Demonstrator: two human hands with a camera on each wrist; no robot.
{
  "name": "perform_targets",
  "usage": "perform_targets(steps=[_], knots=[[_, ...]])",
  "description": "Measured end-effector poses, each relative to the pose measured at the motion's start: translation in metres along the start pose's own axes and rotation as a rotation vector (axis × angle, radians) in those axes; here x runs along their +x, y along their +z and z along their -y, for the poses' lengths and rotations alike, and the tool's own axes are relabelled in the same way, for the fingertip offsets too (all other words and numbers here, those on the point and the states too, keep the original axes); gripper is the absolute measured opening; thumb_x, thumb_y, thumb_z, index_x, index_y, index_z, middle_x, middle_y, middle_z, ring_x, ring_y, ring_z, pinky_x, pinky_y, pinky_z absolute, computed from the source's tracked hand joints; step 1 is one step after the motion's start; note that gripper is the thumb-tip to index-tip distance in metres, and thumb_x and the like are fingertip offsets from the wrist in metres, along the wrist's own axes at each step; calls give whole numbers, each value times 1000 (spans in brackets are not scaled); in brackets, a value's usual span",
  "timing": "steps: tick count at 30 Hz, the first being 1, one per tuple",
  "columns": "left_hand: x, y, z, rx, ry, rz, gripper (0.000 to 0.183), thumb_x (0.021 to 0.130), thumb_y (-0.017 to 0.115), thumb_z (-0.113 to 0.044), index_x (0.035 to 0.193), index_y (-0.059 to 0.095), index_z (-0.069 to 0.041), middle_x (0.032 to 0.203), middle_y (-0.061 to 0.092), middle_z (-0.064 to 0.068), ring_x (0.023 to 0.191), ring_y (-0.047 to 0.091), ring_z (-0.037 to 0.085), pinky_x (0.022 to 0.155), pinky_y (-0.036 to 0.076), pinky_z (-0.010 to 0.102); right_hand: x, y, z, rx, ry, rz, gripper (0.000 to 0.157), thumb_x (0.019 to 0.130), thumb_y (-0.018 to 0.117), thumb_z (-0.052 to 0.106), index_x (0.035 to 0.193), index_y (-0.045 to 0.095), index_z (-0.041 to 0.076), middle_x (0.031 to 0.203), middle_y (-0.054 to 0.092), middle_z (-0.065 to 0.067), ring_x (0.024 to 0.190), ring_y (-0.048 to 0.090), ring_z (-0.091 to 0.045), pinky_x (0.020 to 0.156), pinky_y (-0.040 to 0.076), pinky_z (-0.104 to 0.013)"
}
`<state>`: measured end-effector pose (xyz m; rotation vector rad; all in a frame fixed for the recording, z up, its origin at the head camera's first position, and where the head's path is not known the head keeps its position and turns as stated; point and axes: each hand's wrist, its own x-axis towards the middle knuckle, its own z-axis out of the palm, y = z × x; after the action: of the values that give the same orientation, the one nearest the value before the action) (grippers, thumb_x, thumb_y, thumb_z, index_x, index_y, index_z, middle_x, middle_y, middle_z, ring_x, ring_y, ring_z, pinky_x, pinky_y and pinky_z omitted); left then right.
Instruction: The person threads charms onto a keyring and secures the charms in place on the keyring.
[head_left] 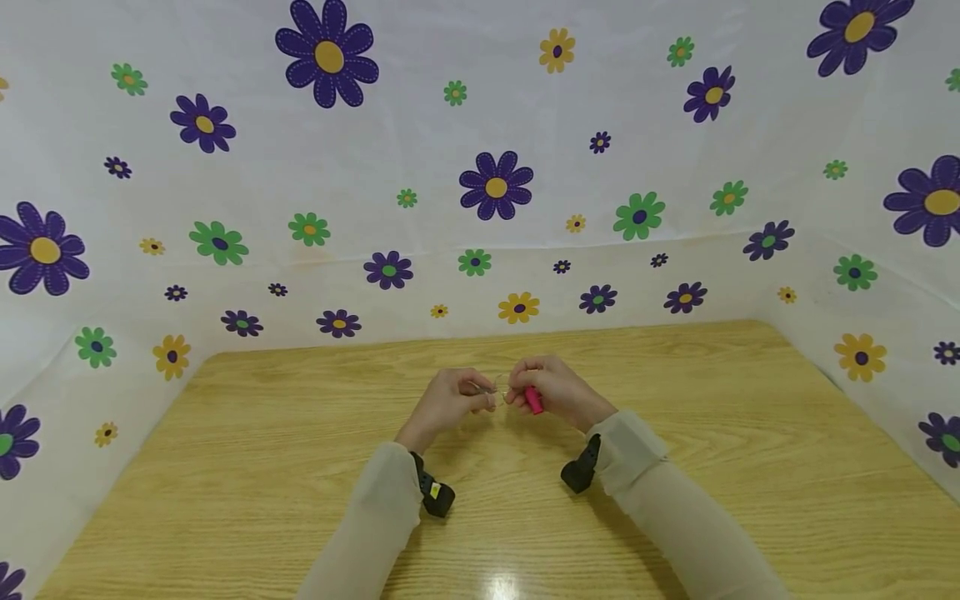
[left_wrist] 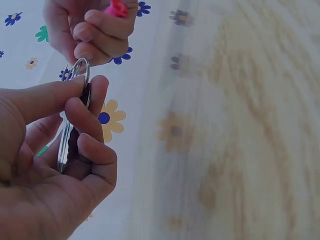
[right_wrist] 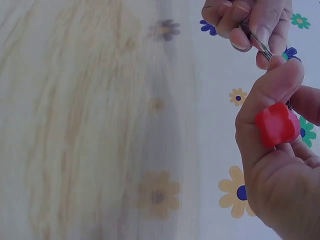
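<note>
My left hand [head_left: 450,398] pinches a metal key ring [left_wrist: 86,67] between thumb and fingers. A silver key [left_wrist: 64,147] lies inside that hand, partly hidden by the curled fingers. Opposite it, my right hand [head_left: 558,390] has its fingertips at the ring's other side. It holds a small pink-red piece [right_wrist: 276,125] with a lobed end, which pokes out of the hand; its kind is not clear. Both hands are raised over the table, close together. The right fingers partly hide how the pink-red piece joins the ring.
Beneath the hands is a wood-grain table [head_left: 300,467]. A white cloth [head_left: 420,125] with purple, green and yellow flowers hangs along its back and sides. Each wrist carries a black camera on a strap, such as the left wrist camera [head_left: 438,498].
</note>
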<state>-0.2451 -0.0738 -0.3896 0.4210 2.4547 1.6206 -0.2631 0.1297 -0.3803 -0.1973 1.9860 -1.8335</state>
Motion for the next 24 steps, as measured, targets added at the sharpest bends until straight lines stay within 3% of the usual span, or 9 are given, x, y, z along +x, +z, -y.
perform_targets(steps=[3, 6, 12, 17, 24], knots=[[0, 1, 1, 2, -5, -4, 12, 96, 67, -1, 105, 73, 1, 82, 74, 6, 79, 66, 27, 64, 49, 33, 0, 1, 0, 9, -1, -10, 13, 102, 51, 1, 100, 58, -9, 80, 67, -10, 65, 58, -13, 64, 52, -25], [1, 2, 1, 2, -7, -9, 11, 96, 67, -2, 104, 75, 1, 82, 75, 6, 77, 66, 25, 66, 50, 33, 0, 0, 0, 8, -4, 3, 13, 102, 50, 0, 104, 58, -10, 79, 66, -9, 61, 54, -12, 59, 48, -22], [1, 1, 4, -45, -15, -53, 14, 99, 66, -6, 106, 75, 2, 81, 74, 7, 82, 69, 31, 75, 56, 41, -2, -7, 1, -67, -25, 111, 14, 102, 49, 4, 93, 59, -1, 76, 57, -6, 56, 44, -11, 52, 35, -22], [1, 0, 4, -40, 0, -64, 13, 99, 65, -6, 105, 75, 0, 81, 73, 6, 83, 68, 34, 77, 56, 44, -2, -11, 0, -143, -30, 202, 16, 102, 51, 10, 89, 58, 4, 73, 52, -3, 57, 41, -12, 51, 33, -23], [1, 2, 4, 28, 36, -56, 12, 99, 65, -5, 103, 75, 0, 80, 72, 4, 76, 65, 27, 69, 53, 40, -3, -10, 1, -133, -49, 174, 21, 105, 54, 12, 90, 57, -2, 68, 50, -1, 54, 37, -9, 51, 32, -22]])
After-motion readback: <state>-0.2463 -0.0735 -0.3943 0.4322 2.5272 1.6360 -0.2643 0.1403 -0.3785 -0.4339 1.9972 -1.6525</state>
